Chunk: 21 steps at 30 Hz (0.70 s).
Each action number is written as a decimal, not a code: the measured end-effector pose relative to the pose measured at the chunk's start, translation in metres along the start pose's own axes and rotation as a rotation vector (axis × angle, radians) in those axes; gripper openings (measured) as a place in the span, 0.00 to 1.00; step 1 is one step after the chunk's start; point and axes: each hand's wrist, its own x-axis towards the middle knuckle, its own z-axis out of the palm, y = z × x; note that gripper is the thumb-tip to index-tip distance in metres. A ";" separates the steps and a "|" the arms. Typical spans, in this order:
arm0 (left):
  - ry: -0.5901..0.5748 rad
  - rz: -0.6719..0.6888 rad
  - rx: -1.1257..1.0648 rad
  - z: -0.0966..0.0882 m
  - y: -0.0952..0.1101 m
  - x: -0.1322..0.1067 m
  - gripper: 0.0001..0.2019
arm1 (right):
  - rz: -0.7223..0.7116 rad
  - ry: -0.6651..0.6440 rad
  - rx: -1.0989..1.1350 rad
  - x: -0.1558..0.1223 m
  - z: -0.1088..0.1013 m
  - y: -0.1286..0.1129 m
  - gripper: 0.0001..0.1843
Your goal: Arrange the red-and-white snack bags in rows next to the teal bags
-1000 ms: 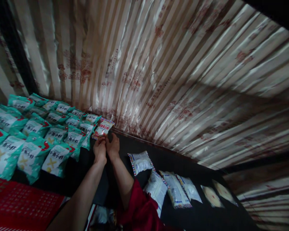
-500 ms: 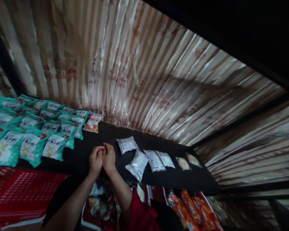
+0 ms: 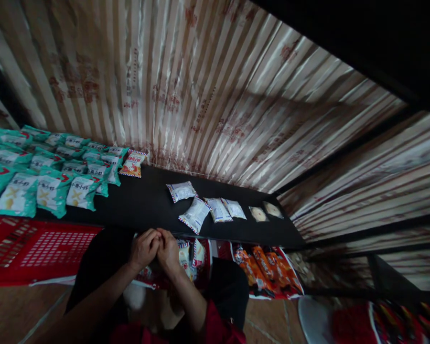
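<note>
My left hand (image 3: 145, 249) and my right hand (image 3: 167, 252) are close together above my lap, just in front of the shelf's front edge. Their fingers are curled in and meet at the tips. Whatever they may hold is hidden behind the fingers. Beyond them on the black shelf (image 3: 136, 203) lie several silvery-white snack packets (image 3: 195, 215) with striped edges. Below and behind my hands is a red basket holding packets (image 3: 186, 258), partly covered by my right forearm.
Rows of teal-and-white snack bags (image 3: 50, 191) fill the shelf's left side, beside an orange-and-white packet (image 3: 133, 163). Two clear packets with round pale pieces (image 3: 258, 213) lie at right. Below are a red basket (image 3: 57, 248) and orange packets (image 3: 261, 267). Striped sheeting (image 3: 186, 95) hangs behind.
My hands have drawn back from over the shelf to in front of its edge, still together. The view has tilted down, showing more baskets and floor. The packets on the shelf stay put.
</note>
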 end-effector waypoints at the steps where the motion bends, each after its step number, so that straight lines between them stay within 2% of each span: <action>1: -0.048 0.003 0.010 0.003 0.001 -0.006 0.14 | -0.007 0.005 -0.003 -0.007 -0.003 0.006 0.19; 4: -0.235 0.002 0.084 0.008 0.003 -0.021 0.15 | -0.003 0.060 -0.042 -0.025 -0.015 0.026 0.20; 7: -0.508 -0.020 0.339 0.010 0.001 -0.033 0.16 | 0.060 0.120 -0.103 -0.041 -0.031 0.047 0.19; 10: -0.689 -0.040 0.549 0.009 -0.005 -0.045 0.15 | 0.126 0.082 -0.154 -0.059 -0.048 0.064 0.18; 13: -0.769 -0.047 0.601 0.008 -0.013 -0.057 0.10 | 0.208 -0.032 -0.240 -0.075 -0.062 0.074 0.17; 17: -0.834 -0.042 0.645 0.011 -0.024 -0.066 0.14 | 0.280 -0.211 -0.406 -0.087 -0.070 0.077 0.12; 21: -0.823 -0.014 0.610 0.017 -0.034 -0.072 0.12 | 0.284 -0.232 -0.467 -0.089 -0.070 0.075 0.12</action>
